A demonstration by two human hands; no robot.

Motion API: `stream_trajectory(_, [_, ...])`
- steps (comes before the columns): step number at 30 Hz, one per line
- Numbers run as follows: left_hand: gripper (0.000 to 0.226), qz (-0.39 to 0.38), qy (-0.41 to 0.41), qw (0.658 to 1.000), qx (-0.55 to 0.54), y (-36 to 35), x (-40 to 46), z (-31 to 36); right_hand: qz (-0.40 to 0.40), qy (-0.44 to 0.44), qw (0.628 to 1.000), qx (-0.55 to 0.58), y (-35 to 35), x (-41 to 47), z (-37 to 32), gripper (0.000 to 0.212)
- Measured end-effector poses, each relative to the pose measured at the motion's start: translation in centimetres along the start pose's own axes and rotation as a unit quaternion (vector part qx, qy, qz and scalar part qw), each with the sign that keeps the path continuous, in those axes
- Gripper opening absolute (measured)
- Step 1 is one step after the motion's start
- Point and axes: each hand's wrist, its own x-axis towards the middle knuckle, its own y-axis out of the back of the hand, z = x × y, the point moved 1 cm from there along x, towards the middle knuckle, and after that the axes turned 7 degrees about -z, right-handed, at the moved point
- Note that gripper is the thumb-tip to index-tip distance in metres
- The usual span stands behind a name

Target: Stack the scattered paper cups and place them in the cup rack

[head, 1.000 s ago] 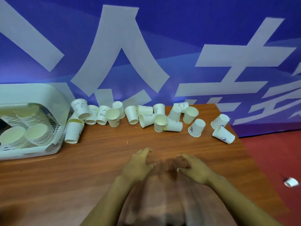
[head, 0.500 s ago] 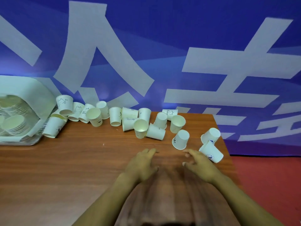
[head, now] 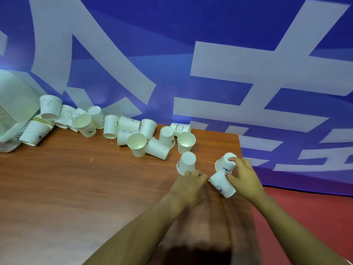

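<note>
Reaching forward since the earlier frame, both hands have left the bare patch of surface [head: 80,188] and arrived at the right-hand cups, and the view has swung rightward so the cup rack [head: 13,115] now sits cropped at the far left edge.

Right hand [head: 245,178]: fingers spread and curled, thumb and fingertips [head: 232,160] touching two cups at once. Upper cup [head: 225,163] stands upside down under the fingertips; lower cup [head: 221,184] lies on its side against the palm side of the hand. Neither is lifted.

Left hand [head: 191,185]: loosely curled, knuckles up, holding nothing; its fingertips touch the rim of one inverted cup [head: 186,163] just ahead of it.

Paper cups [head: 137,144], white, some with small printed figures: about nineteen visible. Three at the hands; a tumbled cluster of about eight beyond and left of the left hand; about eight more farther left, running up to the rack. Exact count near the rack is uncertain, since cups overlap there.

Cup rack: one, pale, far left of both hands; contents too blurred to tell.

Backdrop: one blue banner [head: 191,44] with large white characters behind the surface. Red floor [head: 315,217] lies right of the right hand.
</note>
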Motion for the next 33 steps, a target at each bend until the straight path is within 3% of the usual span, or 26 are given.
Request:
stream_trajectory(4, [0.059, -0.015, -0.024, 0.996, 0.083, -0.6, 2.5, 1.4, 0.010, 0.006, 1.000, -0.023, 0.3, 2.6, 1.0, 0.057])
stream_trajectory(11, [0.065, -0.037, -0.078, 0.973, 0.215, -3.0, 7.5, 2.5, -0.090, -0.008, 0.992, -0.085, -0.1, 5.6, 2.7, 0.080])
stream_trajectory(18, [0.065, -0.018, -0.034, 0.974, 0.224, -4.0, 10.7, 2.0, -0.127, -0.019, 0.992, 0.003, -0.4, 7.3, 4.7, 0.071])
stream_trajectory(23, [0.057, -0.046, -0.015, 0.974, 0.219, -4.0, 10.5, 1.2, -0.122, -0.024, 0.992, -0.011, -0.8, 7.3, 5.2, 0.068])
stream_trajectory(28, [0.062, -0.051, -0.010, 0.996, 0.077, -3.4, 7.6, 0.1, -0.095, -0.037, 0.995, 0.003, -0.7, 6.0, 4.1, 0.064])
stream_trajectory(33, [0.071, 0.032, -0.034, 0.987, -0.152, -1.1, 2.1, -2.1, -0.005, -0.017, 0.996, 0.086, 0.2, 3.7, 1.5, 0.079])
